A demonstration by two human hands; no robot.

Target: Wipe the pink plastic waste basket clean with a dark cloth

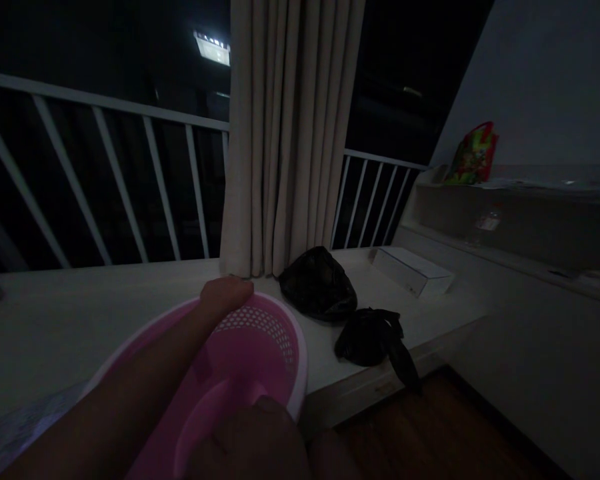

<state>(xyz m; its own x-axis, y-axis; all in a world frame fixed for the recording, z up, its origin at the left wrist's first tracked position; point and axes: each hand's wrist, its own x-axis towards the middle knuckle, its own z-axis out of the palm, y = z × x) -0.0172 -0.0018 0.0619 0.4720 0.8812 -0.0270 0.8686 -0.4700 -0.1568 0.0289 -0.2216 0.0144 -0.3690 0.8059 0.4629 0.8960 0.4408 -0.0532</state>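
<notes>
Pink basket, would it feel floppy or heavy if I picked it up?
The pink basket is probably stiff, because its pale rim holds a smooth curve under the left hand. By itself it's likely light, with many holes in its wall.

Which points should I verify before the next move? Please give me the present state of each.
1. Left hand on far rim of rounded pink plastic basket: ok.
2. Right hand gripping firmly: cannot tell, too dark.
3. Larger black plastic bag not touching basket: cannot tell, very close.
4. Smaller black plastic bag wholly on white ledge: not ok, one end hangs over.
5. Long white cardboard box apart from basket: ok.
</notes>
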